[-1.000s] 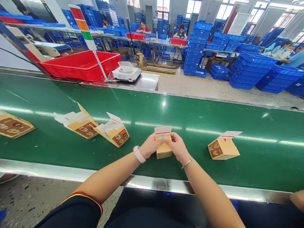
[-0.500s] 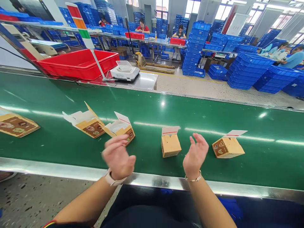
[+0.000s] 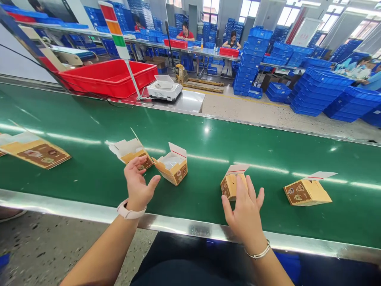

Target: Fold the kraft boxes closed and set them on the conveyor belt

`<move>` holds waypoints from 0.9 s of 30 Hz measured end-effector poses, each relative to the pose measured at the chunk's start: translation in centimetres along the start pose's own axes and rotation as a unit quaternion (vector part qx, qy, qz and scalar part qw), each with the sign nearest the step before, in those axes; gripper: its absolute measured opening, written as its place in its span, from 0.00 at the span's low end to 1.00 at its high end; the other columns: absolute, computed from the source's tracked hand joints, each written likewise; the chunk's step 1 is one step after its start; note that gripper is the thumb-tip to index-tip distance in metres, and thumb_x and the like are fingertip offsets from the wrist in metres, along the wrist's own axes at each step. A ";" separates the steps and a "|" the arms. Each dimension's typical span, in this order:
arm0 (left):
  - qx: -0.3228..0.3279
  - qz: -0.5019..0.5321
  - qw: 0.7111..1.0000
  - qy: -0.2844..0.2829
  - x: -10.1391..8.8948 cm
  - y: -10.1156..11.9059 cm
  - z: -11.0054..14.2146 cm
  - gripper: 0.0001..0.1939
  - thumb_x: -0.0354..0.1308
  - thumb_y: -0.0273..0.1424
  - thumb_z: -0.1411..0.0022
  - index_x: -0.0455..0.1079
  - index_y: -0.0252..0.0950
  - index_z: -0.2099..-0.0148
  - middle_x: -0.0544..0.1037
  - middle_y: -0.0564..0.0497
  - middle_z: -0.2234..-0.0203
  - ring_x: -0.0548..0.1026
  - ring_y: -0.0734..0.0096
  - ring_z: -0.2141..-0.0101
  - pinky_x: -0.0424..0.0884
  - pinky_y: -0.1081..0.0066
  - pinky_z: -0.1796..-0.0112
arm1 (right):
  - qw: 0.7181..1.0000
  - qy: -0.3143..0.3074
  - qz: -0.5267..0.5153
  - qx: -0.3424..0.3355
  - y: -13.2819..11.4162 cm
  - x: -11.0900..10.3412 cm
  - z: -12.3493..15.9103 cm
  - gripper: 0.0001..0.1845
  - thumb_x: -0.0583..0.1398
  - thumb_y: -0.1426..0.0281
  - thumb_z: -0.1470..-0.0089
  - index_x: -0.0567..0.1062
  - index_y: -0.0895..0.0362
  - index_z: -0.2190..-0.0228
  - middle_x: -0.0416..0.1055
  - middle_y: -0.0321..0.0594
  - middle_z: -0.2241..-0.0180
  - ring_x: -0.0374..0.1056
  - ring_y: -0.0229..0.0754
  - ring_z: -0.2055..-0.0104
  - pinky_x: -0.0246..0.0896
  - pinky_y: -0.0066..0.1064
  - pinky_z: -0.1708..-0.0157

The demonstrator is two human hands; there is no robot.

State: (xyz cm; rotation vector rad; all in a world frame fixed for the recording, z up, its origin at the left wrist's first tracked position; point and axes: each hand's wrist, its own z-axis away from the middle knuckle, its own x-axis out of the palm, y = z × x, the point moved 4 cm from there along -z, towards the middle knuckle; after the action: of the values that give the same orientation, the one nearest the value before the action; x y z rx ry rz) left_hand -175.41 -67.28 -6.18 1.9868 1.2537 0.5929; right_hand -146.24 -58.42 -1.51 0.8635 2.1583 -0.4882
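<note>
Head view: looking down on a green conveyor belt, hands closest.
Left hand: open wide, holding nothing, just beside a half-open carton.
Right hand: fingers spread against a tan carton, can't tell if it's really gripping.
Just changed: the right hand's back on that carton, which now leans over, so it looks like the one being worked.
Past it: another carton on the belt.
Far side: a red tote, a bench scale, stacked blue crates.
</note>
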 end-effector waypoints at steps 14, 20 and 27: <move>-0.114 0.022 0.972 -0.204 5.1 -0.8 2.2 0.46 0.70 0.48 0.57 0.53 0.38 0.41 0.67 0.39 0.49 0.70 0.52 0.49 0.67 0.52 0.48 | 0.979 0.098 -0.136 -0.115 -0.3 -1.3 1.8 0.37 0.56 0.62 0.44 0.51 0.57 0.37 0.69 0.54 0.47 0.58 0.58 0.38 0.32 0.68 0.38; 0.029 -0.044 0.981 -0.188 6.0 1.8 3.4 0.30 0.62 0.44 0.45 0.62 0.36 0.44 0.70 0.40 0.49 0.69 0.53 0.47 0.67 0.53 0.47 | 0.930 -0.024 -0.339 -0.141 -3.4 4.6 -1.4 0.39 0.57 0.66 0.45 0.48 0.55 0.36 0.60 0.53 0.39 0.50 0.52 0.33 0.57 0.54 0.41; 0.187 -0.071 0.945 -0.258 6.6 1.9 3.8 0.20 0.46 0.37 0.32 0.66 0.39 0.42 0.71 0.41 0.45 0.65 0.52 0.43 0.63 0.49 0.46 | 0.892 -0.112 -0.413 -0.143 -2.4 8.7 -5.3 0.26 0.59 0.62 0.47 0.68 0.54 0.47 0.66 0.46 0.42 0.53 0.52 0.35 0.52 0.57 0.38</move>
State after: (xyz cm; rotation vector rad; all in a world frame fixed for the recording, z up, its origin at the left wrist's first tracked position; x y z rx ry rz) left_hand -168.85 -63.02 -7.15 2.1344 1.2157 -0.2533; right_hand -154.89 -53.40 -4.53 -0.3093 2.2209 -0.6123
